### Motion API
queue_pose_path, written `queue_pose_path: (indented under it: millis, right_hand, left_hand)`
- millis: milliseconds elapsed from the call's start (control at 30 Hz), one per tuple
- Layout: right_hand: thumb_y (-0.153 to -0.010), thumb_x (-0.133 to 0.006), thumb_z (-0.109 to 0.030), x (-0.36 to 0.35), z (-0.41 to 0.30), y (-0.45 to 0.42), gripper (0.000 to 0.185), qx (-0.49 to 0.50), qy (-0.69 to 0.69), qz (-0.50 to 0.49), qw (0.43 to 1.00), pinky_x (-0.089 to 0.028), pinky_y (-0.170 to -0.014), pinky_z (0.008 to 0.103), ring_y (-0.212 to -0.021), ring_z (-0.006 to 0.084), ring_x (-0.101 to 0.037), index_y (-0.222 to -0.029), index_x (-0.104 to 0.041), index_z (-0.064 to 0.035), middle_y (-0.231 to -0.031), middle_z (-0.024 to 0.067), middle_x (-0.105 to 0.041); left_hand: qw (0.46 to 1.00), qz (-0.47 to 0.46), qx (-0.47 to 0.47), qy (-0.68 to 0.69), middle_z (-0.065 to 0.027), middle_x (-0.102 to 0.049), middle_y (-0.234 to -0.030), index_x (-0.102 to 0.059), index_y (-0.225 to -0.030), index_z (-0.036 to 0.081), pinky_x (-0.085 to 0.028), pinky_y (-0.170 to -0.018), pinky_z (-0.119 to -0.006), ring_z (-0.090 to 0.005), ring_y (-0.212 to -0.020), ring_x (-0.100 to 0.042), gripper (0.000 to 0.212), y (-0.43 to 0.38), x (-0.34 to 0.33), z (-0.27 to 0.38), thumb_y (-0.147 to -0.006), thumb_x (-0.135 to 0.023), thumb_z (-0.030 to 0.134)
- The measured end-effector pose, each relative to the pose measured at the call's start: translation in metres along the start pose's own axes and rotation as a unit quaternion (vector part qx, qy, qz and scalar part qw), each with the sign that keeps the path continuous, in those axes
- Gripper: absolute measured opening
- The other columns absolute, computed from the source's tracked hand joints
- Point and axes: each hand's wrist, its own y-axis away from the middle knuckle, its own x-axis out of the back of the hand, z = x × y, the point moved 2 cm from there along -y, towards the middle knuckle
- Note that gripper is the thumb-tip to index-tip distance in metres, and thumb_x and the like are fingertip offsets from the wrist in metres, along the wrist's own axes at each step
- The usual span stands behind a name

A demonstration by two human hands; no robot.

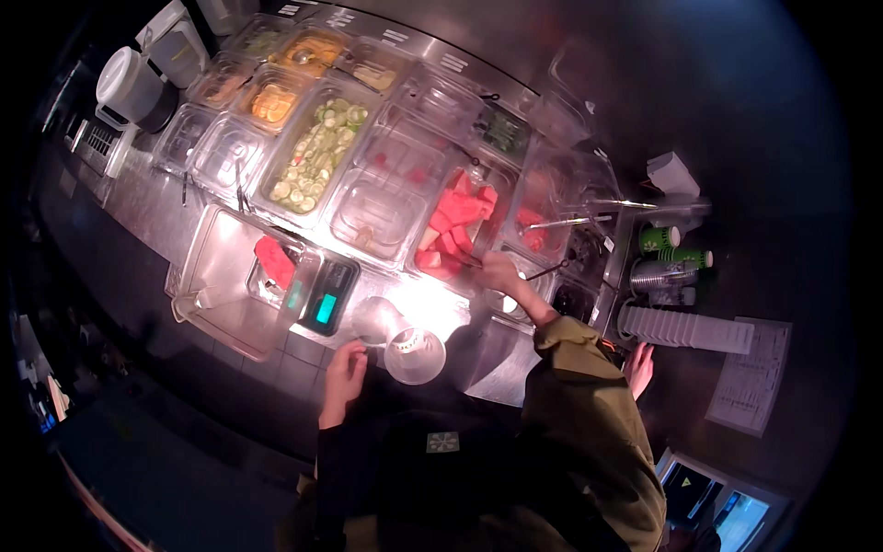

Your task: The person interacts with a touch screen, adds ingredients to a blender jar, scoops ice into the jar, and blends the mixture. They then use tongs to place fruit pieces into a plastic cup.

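Observation:
My right hand (498, 272) is closed around a utensil, perhaps tongs, at the near edge of a clear container of watermelon pieces (459, 214). Loosely bent, my left hand (345, 376) holds nothing visible and is just left of a clear plastic cup (415, 356). The cup stands near the counter's front edge. A digital kitchen scale (330, 297) with a lit display lies beyond my left hand. Left of it, a large clear plastic bin (231, 310) sits tilted, and a watermelon piece (274, 262) shows in a small container there.
Clear food containers fill the counter, one with sliced cucumber (321, 152), another with orange slices (272, 103). Lidded pitchers (131, 83) stand at the far left. Green paper cups (659, 239) and stacked white containers (683, 330) lie right. Another person's hand (640, 370) rests beyond my right sleeve.

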Motion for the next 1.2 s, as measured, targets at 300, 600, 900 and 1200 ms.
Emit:
queue_pose_path:
  millis: [300,600,900,1200]
  right_hand:
    - [-0.075,-0.056,-0.015,-0.008,0.026,0.035,0.013,-0.161,0.014,0.001,0.987,-0.044,-0.056,0.0379,-0.059,0.0311,-0.057,-0.073,-0.059,-0.0022,-0.070,0.0152,-0.060]
    - [-0.086,-0.051,-0.016,0.062,0.024,0.066,0.018,-0.305,-0.488,-0.013,0.818,-0.021,-0.038,0.0190,-0.041,0.0028,-0.031,-0.088,-0.059,0.0004,-0.051,-0.0058,-0.039]
    - [-0.084,-0.051,-0.016,0.188,-0.167,-0.031,0.024,0.024,-0.417,-0.156,0.895,-0.030,-0.042,0.0236,-0.045,0.0068,-0.039,-0.097,-0.060,0.0023,-0.054,-0.0001,-0.045]
    - [-0.073,-0.055,-0.012,0.165,-0.265,-0.086,0.023,0.162,-0.009,-0.167,0.972,-0.044,-0.055,0.0394,-0.059,0.0360,-0.057,-0.077,-0.057,0.0104,-0.061,0.0250,-0.054]
  left_hand:
    - [1.000,0.010,-0.017,-0.002,-0.0113,-0.060,-0.090,-0.053,-0.104,0.003,-0.046,-0.072,-0.030,-0.0216,-0.082,-0.059,0.023,-0.007,0.000,0.000,-0.083,-0.054,0.012]
    - [0.999,0.035,-0.007,0.007,-0.0112,-0.060,-0.089,-0.054,-0.103,0.005,-0.047,-0.070,-0.031,-0.0225,-0.082,-0.060,0.023,-0.003,0.014,0.007,-0.082,-0.055,0.013]
    - [0.996,0.084,0.012,-0.002,-0.0120,-0.059,-0.090,-0.054,-0.102,0.003,-0.045,-0.073,-0.030,-0.0220,-0.082,-0.059,0.022,0.011,0.035,0.007,-0.082,-0.055,0.011]
    - [0.997,0.068,-0.002,0.024,-0.0118,-0.059,-0.090,-0.053,-0.101,0.001,-0.045,-0.075,-0.030,-0.0216,-0.082,-0.058,0.021,0.002,0.041,0.011,-0.080,-0.054,0.005]
